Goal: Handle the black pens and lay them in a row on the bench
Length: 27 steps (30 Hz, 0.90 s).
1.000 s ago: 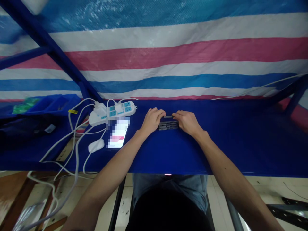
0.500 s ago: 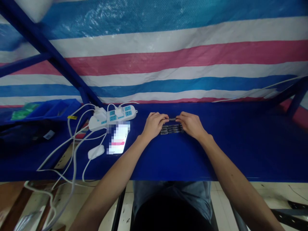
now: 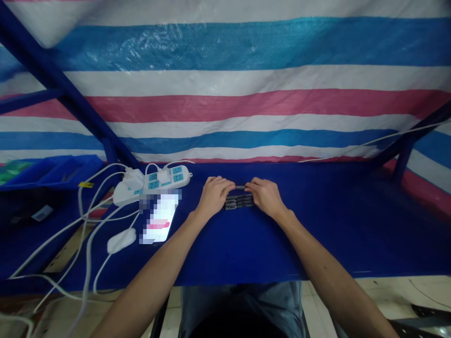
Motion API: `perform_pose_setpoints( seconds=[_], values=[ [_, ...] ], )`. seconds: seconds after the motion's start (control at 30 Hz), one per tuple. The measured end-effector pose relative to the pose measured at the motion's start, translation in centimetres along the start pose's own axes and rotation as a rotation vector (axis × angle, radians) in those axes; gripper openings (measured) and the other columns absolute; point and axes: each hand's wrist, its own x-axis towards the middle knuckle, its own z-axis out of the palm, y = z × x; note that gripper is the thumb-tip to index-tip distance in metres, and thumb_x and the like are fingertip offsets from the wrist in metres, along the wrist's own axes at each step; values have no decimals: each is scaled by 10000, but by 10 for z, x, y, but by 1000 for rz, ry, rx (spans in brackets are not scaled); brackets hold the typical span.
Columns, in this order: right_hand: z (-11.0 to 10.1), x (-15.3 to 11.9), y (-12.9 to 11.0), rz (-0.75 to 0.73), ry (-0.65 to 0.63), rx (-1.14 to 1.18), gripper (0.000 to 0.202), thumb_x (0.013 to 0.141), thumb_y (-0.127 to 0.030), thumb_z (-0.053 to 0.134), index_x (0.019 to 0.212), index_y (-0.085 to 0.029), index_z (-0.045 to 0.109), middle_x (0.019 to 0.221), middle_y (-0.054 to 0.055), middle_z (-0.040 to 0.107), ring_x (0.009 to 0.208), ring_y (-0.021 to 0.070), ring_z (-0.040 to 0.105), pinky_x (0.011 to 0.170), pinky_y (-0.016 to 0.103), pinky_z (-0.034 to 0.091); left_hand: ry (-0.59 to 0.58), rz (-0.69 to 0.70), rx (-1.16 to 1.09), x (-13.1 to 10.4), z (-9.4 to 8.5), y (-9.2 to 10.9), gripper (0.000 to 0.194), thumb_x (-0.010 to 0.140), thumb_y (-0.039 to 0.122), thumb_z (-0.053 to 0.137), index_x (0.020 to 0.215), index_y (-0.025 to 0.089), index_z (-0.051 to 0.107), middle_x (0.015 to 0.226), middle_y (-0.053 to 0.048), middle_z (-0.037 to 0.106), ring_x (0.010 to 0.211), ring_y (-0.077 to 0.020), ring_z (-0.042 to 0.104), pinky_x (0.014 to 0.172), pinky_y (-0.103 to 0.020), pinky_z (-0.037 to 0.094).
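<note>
My left hand (image 3: 215, 193) and my right hand (image 3: 265, 195) pinch the two ends of one dark pen (image 3: 240, 187) between thumbs and fingers. The pen lies level, just beyond a small row of similar black pens (image 3: 239, 202) on the blue tabletop (image 3: 243, 249). Those pens sit side by side, with their clips toward the left. My right fingers partly cover their right ends. The held pen's tips are hidden inside my fingertips.
Left of my hands lies a lit phone (image 3: 162, 218), its screen partly pixelated. Behind it is a white power strip (image 3: 165, 180) with plugs and loose cables. A white adapter (image 3: 121, 241) and blue bins (image 3: 66, 170) are farther left. A striped sheet (image 3: 246, 103) hangs behind.
The whole view has shifted, so everything sits lower and slightly left. Both hands still grip the same pen at its ends, and the row of pens stays put on the table.
</note>
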Motion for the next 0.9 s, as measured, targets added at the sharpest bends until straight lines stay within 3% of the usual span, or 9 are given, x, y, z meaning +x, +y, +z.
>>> perform_pose_setpoints(
  seconds=[0.13,0.4,0.5,0.6,0.67,0.77,0.9],
  values=[
    [0,0,-1,7,-16,25,265,1060,-242,509,1047,-191,769,911,49,728,709,148,596,711,308,355,-21,-15,14,1,-2,3,313,1084,292,442,899,221,684,876,0,750,836,-201,624,872,-399,393],
    [-2,0,-2,-70,5,-12,309,1068,-233,465,1016,-171,763,916,82,730,760,179,604,748,329,383,-75,-112,-18,0,3,5,482,1100,363,351,708,198,578,687,-13,614,695,-192,563,809,-382,381],
    [-4,1,-3,-85,20,-10,300,1070,-236,469,1032,-162,757,941,88,734,796,190,621,763,331,393,-59,-140,-49,-1,2,6,496,1104,381,353,726,196,616,700,-13,631,721,-191,589,826,-376,386],
    [-5,0,-1,-57,8,20,288,1069,-248,474,1088,-163,749,971,93,733,827,197,636,764,322,409,-29,-130,-67,-1,-1,7,364,1093,419,422,993,232,717,794,-7,694,788,-197,627,841,-369,400],
    [-5,-1,2,-32,4,45,286,1065,-250,478,1113,-165,746,995,98,733,847,202,644,768,320,425,-2,-122,-100,-2,-2,7,267,1057,436,529,1172,258,691,882,-1,725,836,-194,648,857,-361,415],
    [-3,-4,7,7,16,98,281,1059,-268,493,1128,-176,749,1029,99,732,884,207,658,805,321,456,20,-112,-134,-2,-1,5,191,998,388,656,1123,247,686,923,1,728,869,-187,661,888,-356,427],
    [-1,-5,12,22,3,166,284,1057,-302,503,1130,-191,753,1028,89,731,914,211,670,837,322,478,13,-121,-157,-2,3,3,77,992,305,666,1015,236,689,881,6,713,872,-188,661,878,-355,432]
  ],
)
